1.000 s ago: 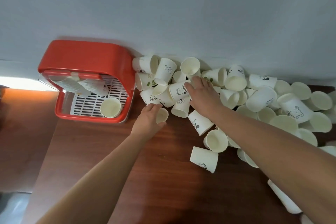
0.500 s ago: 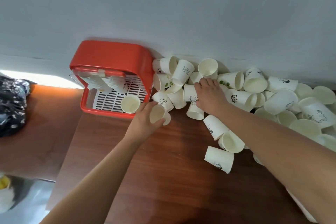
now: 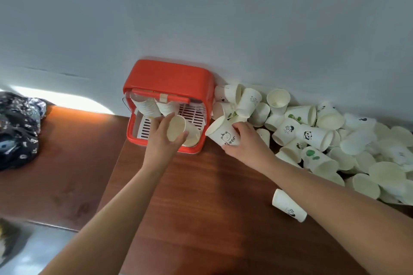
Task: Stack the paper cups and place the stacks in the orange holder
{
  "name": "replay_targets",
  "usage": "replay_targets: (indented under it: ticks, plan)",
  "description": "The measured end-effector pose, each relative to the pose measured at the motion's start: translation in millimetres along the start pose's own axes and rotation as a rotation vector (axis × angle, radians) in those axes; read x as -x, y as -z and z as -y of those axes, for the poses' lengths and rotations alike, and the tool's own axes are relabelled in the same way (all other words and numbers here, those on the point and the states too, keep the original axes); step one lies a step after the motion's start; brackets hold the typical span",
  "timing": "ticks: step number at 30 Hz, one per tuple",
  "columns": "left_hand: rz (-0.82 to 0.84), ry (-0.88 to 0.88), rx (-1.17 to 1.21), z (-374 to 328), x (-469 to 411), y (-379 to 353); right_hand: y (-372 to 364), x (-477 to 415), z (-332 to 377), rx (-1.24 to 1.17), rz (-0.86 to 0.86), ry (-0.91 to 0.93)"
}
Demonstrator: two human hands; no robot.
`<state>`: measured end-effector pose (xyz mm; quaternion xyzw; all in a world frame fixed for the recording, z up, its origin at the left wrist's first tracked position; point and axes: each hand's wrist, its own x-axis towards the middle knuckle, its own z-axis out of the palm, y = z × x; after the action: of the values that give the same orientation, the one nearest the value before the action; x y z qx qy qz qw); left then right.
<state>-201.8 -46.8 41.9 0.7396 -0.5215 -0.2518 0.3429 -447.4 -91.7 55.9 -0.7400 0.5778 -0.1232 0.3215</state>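
Left hand (image 3: 164,142) extended forward, curled in grip; right hand (image 3: 245,143) likewise gripping

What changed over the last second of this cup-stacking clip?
The left hand carried its plain cup from beside the pile over to the front of the orange holder. The right hand, which lay on the pile, has gripped the bear cup and pulled it out toward the holder. The holder and its two stacks stayed put.
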Motion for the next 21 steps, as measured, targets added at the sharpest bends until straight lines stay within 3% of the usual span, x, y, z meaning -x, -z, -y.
replay_targets:
  ticks: [4,8,10,13,16,21]
  plan:
    - [0.084,-0.04,-0.103,14,-21,-8,-16,-4,21,-0.077,-0.025,-0.063]
    - [0.326,-0.06,-0.206,31,-34,-19,-27,-5,31,-0.115,-0.053,-0.11]
    - [0.372,-0.091,-0.225,37,-36,-19,-35,-5,35,-0.133,-0.05,-0.125]
    - [0.316,-0.088,-0.01,34,-30,-5,-46,-7,39,-0.194,-0.041,-0.13]
    - [0.463,0.086,0.417,22,-28,11,-52,-11,47,-0.239,-0.013,-0.116]
    - [0.461,-0.048,0.341,13,-42,17,-55,-18,60,-0.273,0.05,-0.072]
